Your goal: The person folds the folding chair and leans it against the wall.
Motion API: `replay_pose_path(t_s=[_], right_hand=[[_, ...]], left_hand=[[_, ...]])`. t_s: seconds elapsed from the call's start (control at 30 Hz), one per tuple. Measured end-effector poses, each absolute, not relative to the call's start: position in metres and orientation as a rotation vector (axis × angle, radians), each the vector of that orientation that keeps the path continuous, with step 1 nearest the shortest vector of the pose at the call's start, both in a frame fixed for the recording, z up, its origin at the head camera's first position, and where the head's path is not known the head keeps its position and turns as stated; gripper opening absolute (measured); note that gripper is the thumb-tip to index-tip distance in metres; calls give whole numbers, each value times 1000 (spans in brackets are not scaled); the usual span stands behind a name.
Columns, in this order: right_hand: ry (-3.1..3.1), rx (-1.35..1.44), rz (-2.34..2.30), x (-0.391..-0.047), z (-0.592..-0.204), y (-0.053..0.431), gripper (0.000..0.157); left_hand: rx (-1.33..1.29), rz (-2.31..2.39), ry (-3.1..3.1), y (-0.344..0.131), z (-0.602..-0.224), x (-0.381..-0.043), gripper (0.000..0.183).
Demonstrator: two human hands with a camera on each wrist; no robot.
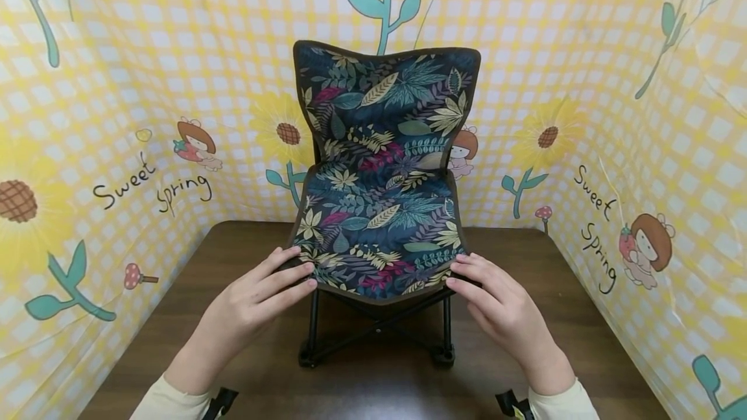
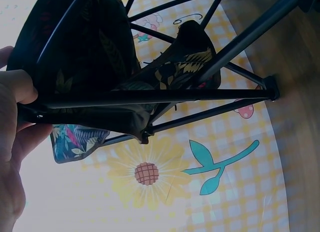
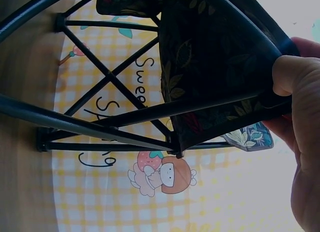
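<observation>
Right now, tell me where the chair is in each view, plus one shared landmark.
Head: chair at centre, facing the camera.
Left wrist: chair mostly in the upper half, underside showing, feet toward the right.
Right wrist: chair mostly in the upper half, underside showing, feet toward the left.
Shared landmark: table, bottom in head, right edge in left wrist, left edge in right wrist.

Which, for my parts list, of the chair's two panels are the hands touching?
The seat, the lower panel: left hand and right hand hold its front corners; the backrest behind is untouched.
</observation>
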State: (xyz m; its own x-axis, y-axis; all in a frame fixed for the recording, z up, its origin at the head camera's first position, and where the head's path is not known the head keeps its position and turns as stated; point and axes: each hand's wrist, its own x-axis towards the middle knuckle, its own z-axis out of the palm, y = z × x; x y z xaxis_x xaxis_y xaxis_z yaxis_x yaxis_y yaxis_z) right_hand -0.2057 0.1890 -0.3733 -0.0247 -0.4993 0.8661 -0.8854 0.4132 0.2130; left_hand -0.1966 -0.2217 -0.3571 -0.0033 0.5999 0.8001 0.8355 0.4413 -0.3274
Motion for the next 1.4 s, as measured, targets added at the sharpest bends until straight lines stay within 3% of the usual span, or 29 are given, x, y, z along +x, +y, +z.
replay_pose_path(t_s=[1.4], right_hand=[[-1693, 1225, 458, -204, -355, 184, 28]], left_hand=[[-1242, -276, -1703, -213, -340, -194, 33]])
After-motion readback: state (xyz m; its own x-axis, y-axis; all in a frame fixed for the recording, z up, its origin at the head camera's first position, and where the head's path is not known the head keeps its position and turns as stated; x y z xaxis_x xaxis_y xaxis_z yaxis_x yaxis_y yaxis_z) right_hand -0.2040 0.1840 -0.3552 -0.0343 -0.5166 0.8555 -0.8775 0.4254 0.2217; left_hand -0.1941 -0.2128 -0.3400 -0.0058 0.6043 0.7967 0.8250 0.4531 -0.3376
